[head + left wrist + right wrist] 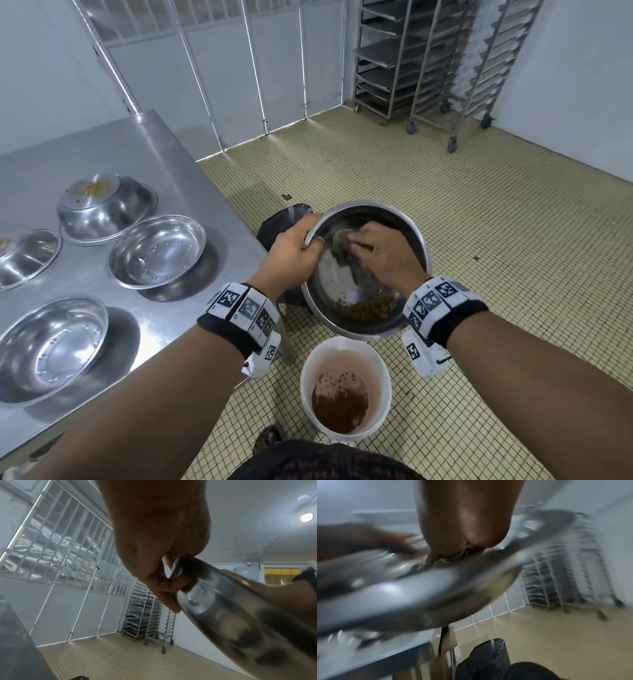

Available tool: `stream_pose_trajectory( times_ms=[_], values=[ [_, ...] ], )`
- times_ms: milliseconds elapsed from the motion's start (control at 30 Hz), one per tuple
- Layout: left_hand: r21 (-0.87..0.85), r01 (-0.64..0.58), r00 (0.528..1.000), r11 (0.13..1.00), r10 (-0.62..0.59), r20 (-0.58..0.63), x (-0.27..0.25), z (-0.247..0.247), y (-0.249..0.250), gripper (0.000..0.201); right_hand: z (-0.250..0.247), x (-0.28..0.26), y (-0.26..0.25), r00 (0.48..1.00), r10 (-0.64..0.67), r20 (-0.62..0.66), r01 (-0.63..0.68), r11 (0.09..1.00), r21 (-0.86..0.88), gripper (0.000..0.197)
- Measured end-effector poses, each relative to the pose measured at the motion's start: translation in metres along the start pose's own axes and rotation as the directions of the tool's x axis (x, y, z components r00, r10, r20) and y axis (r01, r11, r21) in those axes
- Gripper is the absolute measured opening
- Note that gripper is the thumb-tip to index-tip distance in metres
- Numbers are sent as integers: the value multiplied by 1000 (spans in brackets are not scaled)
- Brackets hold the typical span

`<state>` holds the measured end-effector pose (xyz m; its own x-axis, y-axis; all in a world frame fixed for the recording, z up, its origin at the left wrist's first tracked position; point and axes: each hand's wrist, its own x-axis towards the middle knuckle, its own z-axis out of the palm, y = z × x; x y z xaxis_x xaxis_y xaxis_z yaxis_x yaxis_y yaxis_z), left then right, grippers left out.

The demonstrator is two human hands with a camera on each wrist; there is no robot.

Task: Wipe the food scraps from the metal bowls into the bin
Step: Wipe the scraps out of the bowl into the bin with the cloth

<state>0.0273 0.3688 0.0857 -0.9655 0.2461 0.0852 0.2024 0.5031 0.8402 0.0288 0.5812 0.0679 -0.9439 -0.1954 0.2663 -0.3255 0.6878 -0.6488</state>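
Four more metal bowls wait on the steel table [144, 144] at the person's left: one overturned bowl [106, 205] with yellow crumbs on its base, two upright bowls [157, 251] [51, 346] that look clean, and a fourth bowl [24, 257] cut off by the frame edge. The bowl in hand [368, 270] is held out over the tiled floor, tilted so its low side hangs above the white bin [346, 383]; that tilt seems meant to let the brown food scraps [370, 306], gathered at the low side, slide straight down into the bin, which already holds brown slop at its bottom. The left hand [291, 253] is clamped on the bowl's rim, thumb inside and fingers [164, 588] curled under the outer wall, steadying it against the push of the wiping. The right hand [380, 253] is inside the bowl, fingers bent over a dark grey cloth [346, 250] and pressing it to the metal above the scraps, probably to sweep them down and out. The right wrist view is badly smeared, so how tightly the cloth is gripped is hard to judge there. A dark object [291, 219] on the floor behind the bowl is mostly hidden and cannot be named. Wheeled tray racks [428, 58] stand by the far wall.
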Motion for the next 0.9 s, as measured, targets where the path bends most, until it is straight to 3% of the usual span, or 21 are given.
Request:
stream_pose_trajectory(
  times_ms=[67, 167, 367, 433, 500, 567, 700, 900],
  values=[
    [-29, 0, 1000, 1000, 0, -5, 1, 2, 0, 31, 12, -3, -5, 991, -62, 120, 71, 995, -75, 25],
    [-27, -6, 1000, 1000, 5, -27, 0, 0, 0, 26, 24, -14, -9, 957, -116, 267, 135, 990, -52, 25],
    [11, -5, 996, 1000, 6, -85, 2, -9, -2, 26, 20, -28, -6, 822, -114, 559, 269, 941, -204, 28],
    [36, -13, 995, 999, 17, -95, 2, -11, -1, 25, 13, -20, -3, 857, -71, 510, 205, 955, -213, 27],
    [57, -18, 995, 998, 23, -94, 2, -13, 1, 23, -4, -9, 0, 944, -32, 329, 79, 988, -133, 25],
    [70, -23, 996, 997, 29, -89, 1, -13, 0, 23, -19, -1, 6, 977, -3, 211, 29, 992, -121, 25],
    [166, -76, 993, 983, 89, -73, -2, -6, 0, 27, -18, -7, 20, 953, 43, 300, 70, 932, -355, 25],
    [251, -121, 985, 960, 147, -87, -4, 0, -8, 21, 1, -31, 36, 932, 145, 332, -17, 932, -362, 26]
  ],
)
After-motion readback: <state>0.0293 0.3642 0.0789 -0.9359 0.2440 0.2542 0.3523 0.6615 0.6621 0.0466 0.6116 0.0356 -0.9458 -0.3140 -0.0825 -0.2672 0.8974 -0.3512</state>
